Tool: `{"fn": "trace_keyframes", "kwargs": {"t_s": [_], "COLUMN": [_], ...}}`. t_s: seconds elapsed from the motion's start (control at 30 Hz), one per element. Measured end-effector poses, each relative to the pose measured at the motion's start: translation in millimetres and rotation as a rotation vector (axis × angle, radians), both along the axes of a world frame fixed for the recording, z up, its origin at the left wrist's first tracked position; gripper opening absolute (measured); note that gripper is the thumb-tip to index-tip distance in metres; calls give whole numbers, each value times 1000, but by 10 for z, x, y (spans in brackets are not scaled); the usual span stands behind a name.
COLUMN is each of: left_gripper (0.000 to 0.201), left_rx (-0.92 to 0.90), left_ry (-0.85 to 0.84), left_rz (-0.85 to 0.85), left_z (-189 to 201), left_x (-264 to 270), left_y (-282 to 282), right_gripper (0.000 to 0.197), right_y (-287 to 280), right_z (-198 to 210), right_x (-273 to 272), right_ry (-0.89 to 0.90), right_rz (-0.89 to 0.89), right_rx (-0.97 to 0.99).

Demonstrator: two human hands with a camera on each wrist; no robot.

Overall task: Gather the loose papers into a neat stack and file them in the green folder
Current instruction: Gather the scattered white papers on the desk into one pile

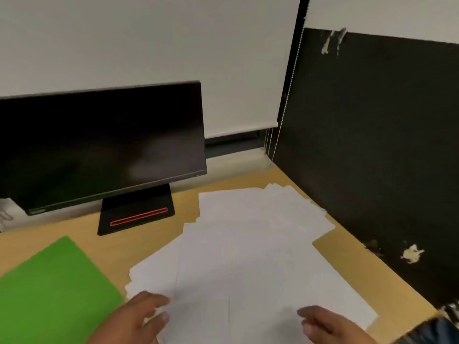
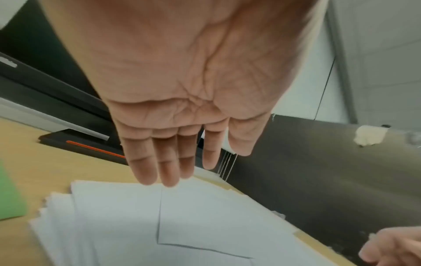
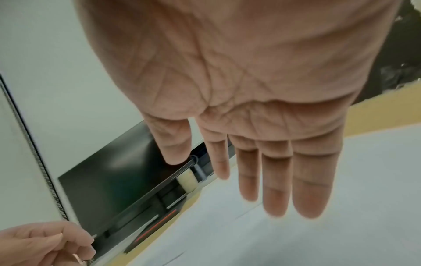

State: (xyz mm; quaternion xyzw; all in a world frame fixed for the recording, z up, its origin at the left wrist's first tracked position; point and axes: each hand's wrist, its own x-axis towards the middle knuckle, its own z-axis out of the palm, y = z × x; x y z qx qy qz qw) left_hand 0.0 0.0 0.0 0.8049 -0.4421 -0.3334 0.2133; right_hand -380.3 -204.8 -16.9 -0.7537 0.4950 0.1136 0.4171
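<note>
Loose white papers [image 1: 248, 244] lie fanned out over the wooden desk [image 1: 149, 242], reaching from its near edge to the back right corner. The closed green folder [image 1: 52, 289] lies flat to their left. My left hand [image 1: 146, 311] hovers over the papers' near left corner, fingers straight and holding nothing; in the left wrist view the left hand [image 2: 173, 162] is open above the papers [image 2: 182, 225]. My right hand [image 1: 320, 321] hangs over the papers' near right part, also open. The right wrist view shows the right hand [image 3: 262, 180] with straight fingers above the sheets [image 3: 318, 234].
A black monitor [image 1: 99, 145] on a stand with a red stripe [image 1: 139, 217] occupies the back left of the desk. A dark partition [image 1: 372, 157] closes the right side. A blind with a bead chain [image 1: 285, 100] hangs behind.
</note>
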Motion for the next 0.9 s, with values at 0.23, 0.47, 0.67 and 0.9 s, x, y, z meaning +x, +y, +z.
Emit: {"fn": "trace_keyframes", "kwargs": {"t_s": [0.23, 0.47, 0.67, 0.9], "left_gripper": [49, 42, 48, 15], "left_rx": [115, 148, 171, 292], "left_ry": [-105, 136, 324, 395], "left_rz": [176, 635, 644, 473], "left_z": [-206, -400, -445, -439], "left_x": [-100, 84, -128, -614], "left_y": [-984, -1319, -1419, -1387], "right_gripper": [52, 41, 34, 28], "right_y": [-754, -1462, -1614, -1646], "right_z": [268, 28, -52, -251], "right_x": [96, -8, 188, 281], "right_ry": [-219, -125, -72, -65], "right_rz": [-338, -617, -482, -358], "right_rx": [14, 5, 178, 199]}}
